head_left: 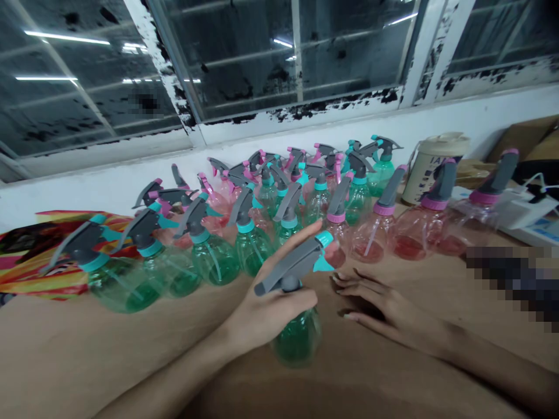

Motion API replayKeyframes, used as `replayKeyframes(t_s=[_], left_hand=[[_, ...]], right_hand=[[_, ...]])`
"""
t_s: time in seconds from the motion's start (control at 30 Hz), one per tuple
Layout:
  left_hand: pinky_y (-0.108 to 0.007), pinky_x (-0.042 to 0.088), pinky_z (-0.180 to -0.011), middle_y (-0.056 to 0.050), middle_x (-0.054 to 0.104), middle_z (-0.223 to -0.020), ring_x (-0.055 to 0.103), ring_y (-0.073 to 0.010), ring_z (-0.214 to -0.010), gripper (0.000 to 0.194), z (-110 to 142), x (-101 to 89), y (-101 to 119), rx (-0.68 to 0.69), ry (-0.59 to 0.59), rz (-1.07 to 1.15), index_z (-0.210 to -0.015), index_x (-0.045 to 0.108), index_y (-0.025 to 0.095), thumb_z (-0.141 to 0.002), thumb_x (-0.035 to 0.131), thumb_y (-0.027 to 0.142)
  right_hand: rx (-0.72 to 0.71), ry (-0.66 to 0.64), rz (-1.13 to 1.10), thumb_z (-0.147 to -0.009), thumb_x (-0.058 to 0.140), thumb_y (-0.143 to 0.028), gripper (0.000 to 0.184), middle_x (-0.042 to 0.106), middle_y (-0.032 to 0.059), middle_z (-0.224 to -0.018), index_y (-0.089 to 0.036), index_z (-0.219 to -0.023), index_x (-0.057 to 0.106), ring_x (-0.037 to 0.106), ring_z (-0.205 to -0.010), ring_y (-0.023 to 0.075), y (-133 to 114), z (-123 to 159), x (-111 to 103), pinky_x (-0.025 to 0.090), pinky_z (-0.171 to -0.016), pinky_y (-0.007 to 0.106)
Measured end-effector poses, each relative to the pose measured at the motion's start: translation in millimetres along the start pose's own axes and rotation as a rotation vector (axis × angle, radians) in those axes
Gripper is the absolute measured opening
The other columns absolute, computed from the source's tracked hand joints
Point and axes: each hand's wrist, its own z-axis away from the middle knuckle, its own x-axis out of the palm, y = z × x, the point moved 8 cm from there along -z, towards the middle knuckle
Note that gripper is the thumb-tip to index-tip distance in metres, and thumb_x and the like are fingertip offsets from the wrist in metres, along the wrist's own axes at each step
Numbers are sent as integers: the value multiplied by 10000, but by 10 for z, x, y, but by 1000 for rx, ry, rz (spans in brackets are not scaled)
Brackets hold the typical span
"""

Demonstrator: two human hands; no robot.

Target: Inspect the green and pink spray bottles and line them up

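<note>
My left hand (271, 302) is wrapped round the neck of a green spray bottle (299, 340), just under its grey head. The bottle has a turquoise nozzle and trigger, and dark green shows in its lower half. To the right, my right hand (379, 305) rests by the tabletop with its fingers spread and nothing in them. Beyond my hands stand rows of similar bottles. A green bottle (216, 262) with a turquoise collar is in the front row on the left. On the right side a pink bottle (410, 235) with a pink collar has some reddish liquid.
A colourful bag (56, 285) lies at the left. Behind the bottles is a white wall with windows (279, 58). At the right are a cream canister (432, 166), a cardboard box (524, 137) and a white device (517, 203) with cables. The wooden table (174, 343) spans the foreground.
</note>
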Motion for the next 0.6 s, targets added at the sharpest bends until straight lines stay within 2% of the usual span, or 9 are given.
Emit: replayKeyframes(t_s=[0.1, 0.2, 0.3, 0.37, 0.47, 0.6], left_hand=[[-265, 472, -641, 38, 602, -672, 527, -153, -634, 459, 7, 20, -52, -46, -7, 66, -1097, 598, 276, -671, 508, 131], [-225, 427, -527, 51, 506, -638, 464, -124, -553, 421, 27, 12, -43, -79, 14, 24, -1069, 588, 248, -657, 533, 179], [-172, 287, -386, 92, 359, -549, 315, -77, -433, 333, 48, 126, 35, -53, -133, 0, -1018, 576, 240, -685, 593, 236], [-172, 257, -364, 90, 415, -563, 287, -65, -409, 306, 56, 144, 87, -3, -144, -34, -995, 574, 243, -694, 621, 263], [-201, 390, -448, 26, 611, -752, 437, -83, -472, 181, 68, 70, 169, 134, 2, -110, -884, 603, 230, -705, 603, 255], [-252, 503, -601, 9, 662, -769, 577, -126, -595, 40, 108, 64, 212, 250, 73, -143, -774, 591, 215, -746, 575, 238]], right_hand=[[4, 3, -13, -856, 553, -378, 392, 569, 47, -1280, -269, -1231, 511, 480, -1216, 229, 12, 2, 6, 344, -1050, 492], [17, -15, 0, -861, 547, -375, 390, 564, 57, -1285, -258, -1231, 508, 461, -1233, 229, 8, -1, 12, 365, -1039, 477], [9, -7, 8, -862, 544, -377, 407, 575, 63, -1272, -255, -1248, 498, 465, -1230, 238, -11, -4, -4, 369, -1033, 479], [0, 9, 1, -864, 540, -377, 409, 586, 63, -1259, -256, -1252, 496, 486, -1210, 242, -23, -6, -19, 356, -1039, 487], [-13, -4, 2, -872, 528, -374, 394, 591, 63, -1252, -257, -1247, 500, 505, -1190, 233, -40, -13, -14, 315, -1062, 493], [-16, -26, 15, -877, 520, -375, 388, 580, 61, -1264, -259, -1246, 493, 487, -1207, 224, -48, -19, -6, 300, -1070, 499]])
